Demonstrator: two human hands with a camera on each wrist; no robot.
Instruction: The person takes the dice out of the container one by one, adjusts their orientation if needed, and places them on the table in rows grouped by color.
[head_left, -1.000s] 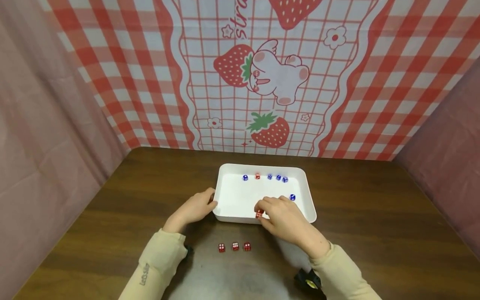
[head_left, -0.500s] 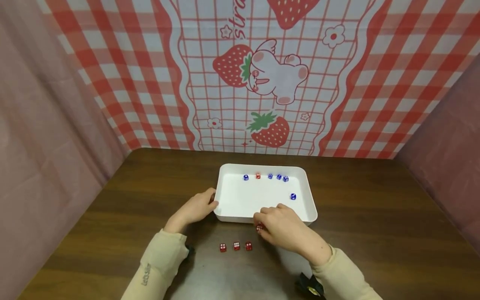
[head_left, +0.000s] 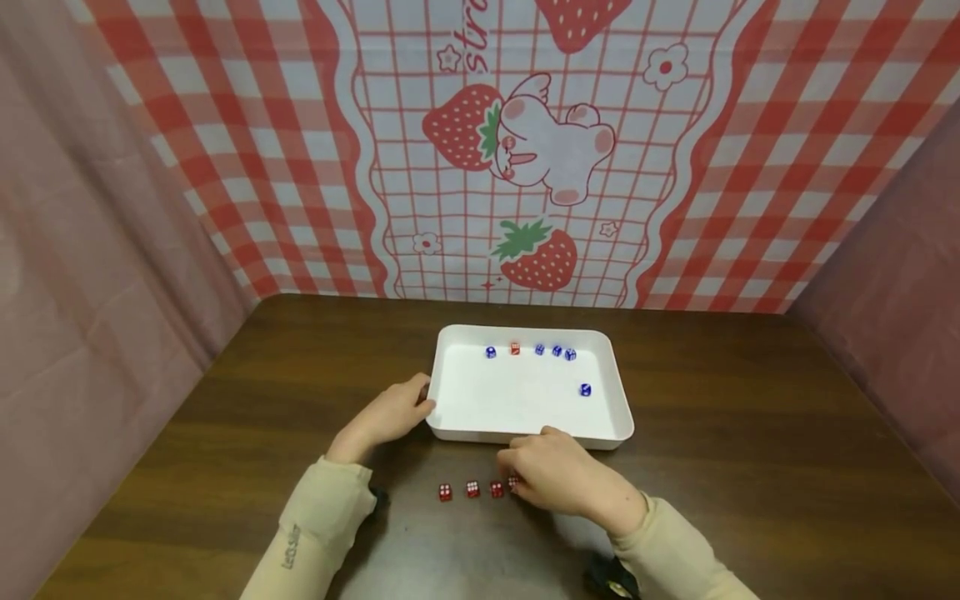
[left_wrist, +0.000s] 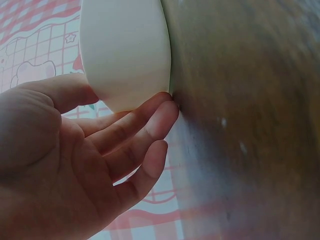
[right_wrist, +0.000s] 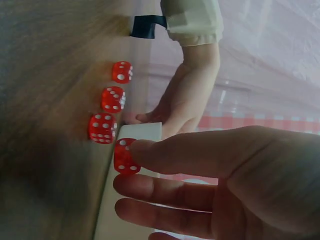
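Note:
My right hand (head_left: pixel 562 471) pinches a red die (right_wrist: pixel 126 157) with white pips between thumb and fingers, low in front of the white tray (head_left: pixel 495 392). Just to its left, three more red dice lie in a row on the table: a left die (head_left: pixel 446 492), a middle die (head_left: pixel 472 489) and a right die (head_left: pixel 497 489). At the tray's left end my left hand (head_left: pixel 386 415) grips the wall, thumb at the rim and fingers around the outside, as the left wrist view shows on the tray wall (left_wrist: pixel 127 50).
Inside the tray, several blue dice (head_left: pixel 557 351) and one red die (head_left: pixel 515 349) lie along the far wall. Another blue die (head_left: pixel 586 389) sits nearer its right side. A checked strawberry cloth (head_left: pixel 555 158) hangs behind the brown table (head_left: pixel 712 417).
My right hand has carried the red die from inside the tray over its near wall, down toward the right end of the row. My left hand stays on the tray.

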